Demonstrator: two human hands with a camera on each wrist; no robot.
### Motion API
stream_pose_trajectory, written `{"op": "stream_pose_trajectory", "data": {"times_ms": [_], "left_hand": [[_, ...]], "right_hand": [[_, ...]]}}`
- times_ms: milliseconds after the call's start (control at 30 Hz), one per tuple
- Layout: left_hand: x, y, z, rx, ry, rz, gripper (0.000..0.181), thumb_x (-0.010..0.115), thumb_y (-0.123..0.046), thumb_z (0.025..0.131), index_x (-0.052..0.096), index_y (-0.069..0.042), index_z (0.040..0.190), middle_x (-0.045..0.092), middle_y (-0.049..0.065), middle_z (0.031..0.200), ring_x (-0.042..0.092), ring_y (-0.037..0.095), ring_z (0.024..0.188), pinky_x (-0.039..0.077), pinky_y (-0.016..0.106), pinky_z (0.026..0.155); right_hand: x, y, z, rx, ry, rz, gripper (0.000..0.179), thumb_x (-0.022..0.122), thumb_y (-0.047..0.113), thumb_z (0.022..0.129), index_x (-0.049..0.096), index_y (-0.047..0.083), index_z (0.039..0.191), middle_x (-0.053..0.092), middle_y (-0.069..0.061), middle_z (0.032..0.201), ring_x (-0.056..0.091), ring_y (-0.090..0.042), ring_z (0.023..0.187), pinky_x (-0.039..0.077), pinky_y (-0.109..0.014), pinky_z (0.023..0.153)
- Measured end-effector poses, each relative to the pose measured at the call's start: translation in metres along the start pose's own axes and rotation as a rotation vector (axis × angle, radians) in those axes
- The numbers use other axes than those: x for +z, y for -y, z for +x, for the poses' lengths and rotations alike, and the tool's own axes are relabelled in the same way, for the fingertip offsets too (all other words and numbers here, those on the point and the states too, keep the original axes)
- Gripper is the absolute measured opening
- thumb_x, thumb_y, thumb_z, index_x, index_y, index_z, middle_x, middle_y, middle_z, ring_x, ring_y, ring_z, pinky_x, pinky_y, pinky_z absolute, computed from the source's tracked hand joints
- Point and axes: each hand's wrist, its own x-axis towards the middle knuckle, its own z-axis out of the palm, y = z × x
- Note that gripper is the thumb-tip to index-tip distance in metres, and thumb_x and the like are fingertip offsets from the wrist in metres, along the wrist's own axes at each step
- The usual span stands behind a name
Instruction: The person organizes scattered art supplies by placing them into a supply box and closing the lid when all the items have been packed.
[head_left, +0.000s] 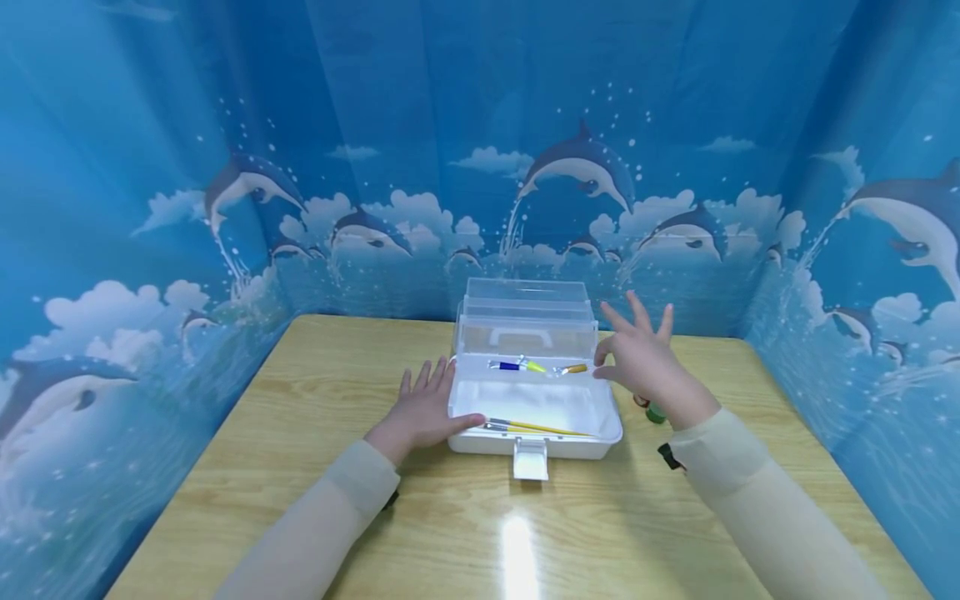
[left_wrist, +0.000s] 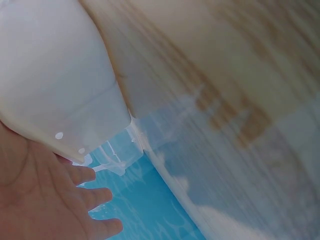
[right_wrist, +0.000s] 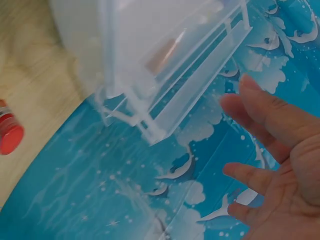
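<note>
A white plastic storage box (head_left: pixel 487 443) stands with its clear lid (head_left: pixel 525 312) raised at the back. Along its rear part lie a dark blue tube (head_left: pixel 505 366), a yellow-green tube (head_left: pixel 536 367) and an ochre tube (head_left: pixel 576 368), seemingly of paint. Yellow-handled paintbrushes (head_left: pixel 540 428) lie along the front. My left hand (head_left: pixel 422 414) rests against the box's left side, fingers straight, thumb over the front left corner. Above the right side hovers my right hand (head_left: pixel 641 358), thumb and forefinger bent towards each other, other fingers spread, nothing between them.
A small green-capped container (head_left: pixel 656 413) and a red-capped one (right_wrist: pixel 11 140) sit on the wooden table (head_left: pixel 300 450), right of the box and partly behind my right forearm. The front latch (head_left: pixel 531 460) hangs down. A dolphin-patterned curtain (head_left: pixel 420 125) encloses the back and sides.
</note>
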Motion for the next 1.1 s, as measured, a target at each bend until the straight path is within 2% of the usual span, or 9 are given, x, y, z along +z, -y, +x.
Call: {"op": "stream_pose_trajectory", "data": {"times_ms": [167,500,800,1100], "left_hand": [[-0.001,-0.001,-0.001,0.001,0.002,0.006,0.111,0.045,-0.081,0.087,0.002,-0.011,0.161,-0.001,0.01,0.167,-0.003,0.035,0.153,-0.009,0.057,0.119],[-0.001,0.0,-0.001,0.008,0.0,-0.019,0.112,0.048,-0.08,0.087,0.0,-0.012,0.161,-0.001,0.01,0.168,-0.004,0.034,0.153,-0.009,0.058,0.119],[-0.001,0.001,-0.001,0.01,-0.004,-0.021,0.112,0.048,-0.08,0.086,0.001,-0.011,0.161,0.0,0.011,0.168,-0.003,0.036,0.153,-0.009,0.058,0.119],[-0.002,0.001,-0.001,0.014,0.004,-0.019,0.111,0.046,-0.08,0.087,0.002,-0.01,0.161,-0.001,0.011,0.167,-0.003,0.035,0.153,-0.008,0.058,0.119]], "right_hand": [[0.004,-0.012,-0.01,0.033,0.016,0.005,0.007,0.084,0.026,0.081,0.08,0.026,0.087,0.018,-0.02,0.164,-0.015,-0.045,0.149,-0.029,-0.071,0.099],[0.009,-0.032,-0.03,0.083,0.016,0.028,0.007,0.085,0.025,0.081,0.078,0.026,0.082,0.02,-0.026,0.161,-0.012,-0.051,0.147,-0.023,-0.077,0.099],[0.019,-0.055,-0.047,0.099,0.007,0.061,0.01,0.086,0.026,0.078,0.077,0.027,0.076,0.022,-0.031,0.159,-0.011,-0.055,0.145,-0.022,-0.079,0.096],[0.032,-0.077,-0.065,0.141,0.035,0.1,0.012,0.086,0.028,0.078,0.075,0.025,0.074,0.023,-0.034,0.156,-0.01,-0.057,0.144,-0.023,-0.08,0.095]]}}
